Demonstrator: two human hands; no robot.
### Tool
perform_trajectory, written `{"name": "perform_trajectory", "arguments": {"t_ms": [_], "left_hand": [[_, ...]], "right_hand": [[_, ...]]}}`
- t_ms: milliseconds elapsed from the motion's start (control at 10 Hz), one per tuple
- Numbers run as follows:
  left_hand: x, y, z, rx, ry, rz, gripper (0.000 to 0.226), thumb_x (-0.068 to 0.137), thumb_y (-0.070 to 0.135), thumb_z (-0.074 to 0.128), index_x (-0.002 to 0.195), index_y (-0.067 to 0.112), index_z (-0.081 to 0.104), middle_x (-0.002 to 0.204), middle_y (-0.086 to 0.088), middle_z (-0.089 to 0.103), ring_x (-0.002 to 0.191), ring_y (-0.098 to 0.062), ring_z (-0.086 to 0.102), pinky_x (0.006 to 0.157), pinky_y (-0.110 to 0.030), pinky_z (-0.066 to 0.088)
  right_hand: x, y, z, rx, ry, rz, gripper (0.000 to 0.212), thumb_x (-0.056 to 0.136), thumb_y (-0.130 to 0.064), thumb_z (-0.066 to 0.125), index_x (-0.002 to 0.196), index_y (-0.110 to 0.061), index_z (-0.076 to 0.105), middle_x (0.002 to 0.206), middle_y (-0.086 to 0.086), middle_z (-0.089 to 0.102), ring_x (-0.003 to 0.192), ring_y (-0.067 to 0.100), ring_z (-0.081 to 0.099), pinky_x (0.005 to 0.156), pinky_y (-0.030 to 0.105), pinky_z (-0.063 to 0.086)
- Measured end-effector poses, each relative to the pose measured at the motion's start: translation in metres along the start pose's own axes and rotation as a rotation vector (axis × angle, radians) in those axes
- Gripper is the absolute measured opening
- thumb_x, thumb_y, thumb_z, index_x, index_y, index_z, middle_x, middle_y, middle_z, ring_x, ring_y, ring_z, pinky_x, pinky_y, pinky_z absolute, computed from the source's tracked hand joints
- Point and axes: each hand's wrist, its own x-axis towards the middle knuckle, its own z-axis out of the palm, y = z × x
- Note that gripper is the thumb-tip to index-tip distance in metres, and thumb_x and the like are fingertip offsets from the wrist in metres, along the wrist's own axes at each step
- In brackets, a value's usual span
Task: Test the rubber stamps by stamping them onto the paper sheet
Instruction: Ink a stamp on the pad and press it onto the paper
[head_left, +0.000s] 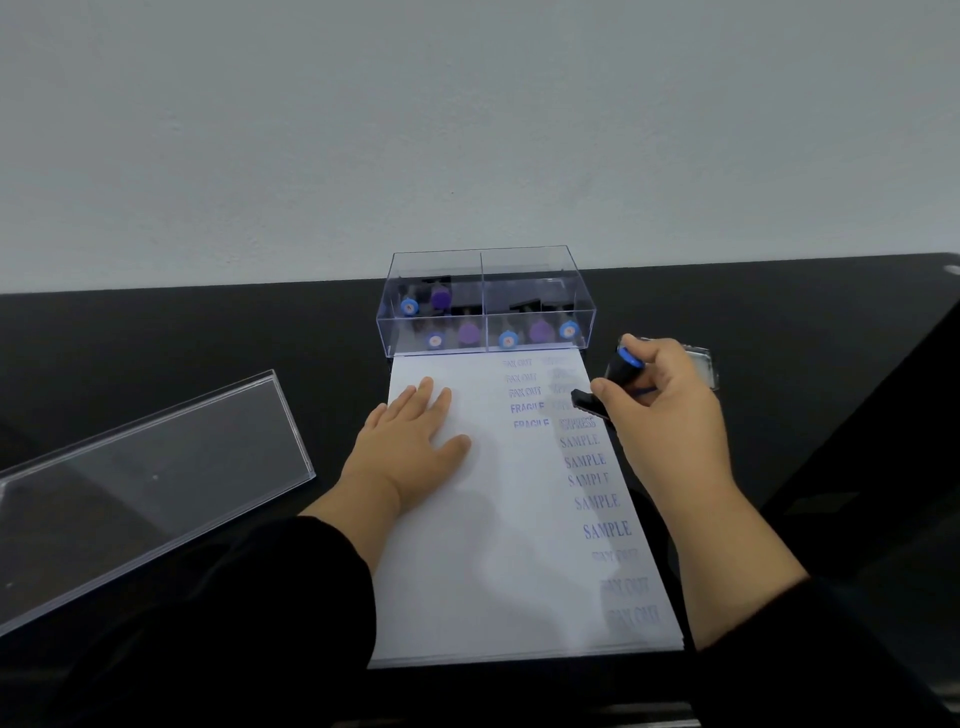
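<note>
Stamp in the right hand, fingers curled around its black handle, over the paper's right edge near the far end; it's tilted, long axis slanting, blue-capped top up and away, flat black base down-left toward the printed words. Left hand lies flat, fingers straight, pressing the paper, just in front of the clear box of stamps.
</note>
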Motion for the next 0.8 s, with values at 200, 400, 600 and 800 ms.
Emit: {"name": "perform_trajectory", "arguments": {"t_ms": [200, 400, 600, 800], "left_hand": [[0.0004, -0.0010, 0.0013, -0.001, 0.016, 0.005, 0.062, 0.099, 0.049, 0.026, 0.152, 0.029, 0.002, 0.159, 0.008, -0.011, 0.146, -0.009, -0.008, 0.117, -0.031, -0.005], [0.0010, -0.0012, 0.0019, -0.003, 0.016, 0.004, 0.062, 0.099, 0.050, 0.026, 0.152, 0.029, 0.003, 0.159, 0.008, -0.011, 0.146, -0.008, -0.008, 0.117, -0.031, -0.005], [0.0007, -0.0011, 0.0017, -0.009, 0.017, 0.003, 0.062, 0.099, 0.049, 0.026, 0.152, 0.030, 0.003, 0.159, 0.009, -0.011, 0.146, -0.008, -0.008, 0.118, -0.031, -0.005], [0.0006, -0.0010, 0.0015, -0.007, 0.017, 0.005, 0.062, 0.099, 0.049, 0.026, 0.152, 0.029, 0.002, 0.159, 0.009, -0.011, 0.146, -0.009, -0.008, 0.118, -0.031, -0.005]], "right_hand": [[0.0003, 0.0002, 0.0004, -0.022, -0.004, -0.012, 0.040, 0.086, -0.018, 0.066, 0.122, -0.028, 0.052, 0.085, -0.005, 0.059, 0.077, 0.006, 0.058, 0.060, 0.014, 0.042], [-0.0003, 0.0008, 0.0022, -0.014, -0.013, -0.010, 0.040, 0.086, -0.019, 0.066, 0.122, -0.029, 0.052, 0.088, -0.003, 0.062, 0.081, 0.009, 0.059, 0.062, 0.015, 0.042], [-0.0011, -0.0005, 0.0015, -0.028, -0.014, -0.017, 0.038, 0.086, -0.020, 0.066, 0.120, -0.029, 0.052, 0.089, -0.003, 0.062, 0.082, 0.009, 0.059, 0.063, 0.016, 0.043], [-0.0018, -0.0010, 0.0004, -0.062, -0.010, -0.026, 0.038, 0.087, -0.020, 0.066, 0.121, -0.029, 0.052, 0.089, -0.004, 0.061, 0.080, 0.007, 0.058, 0.060, 0.013, 0.041]]}}
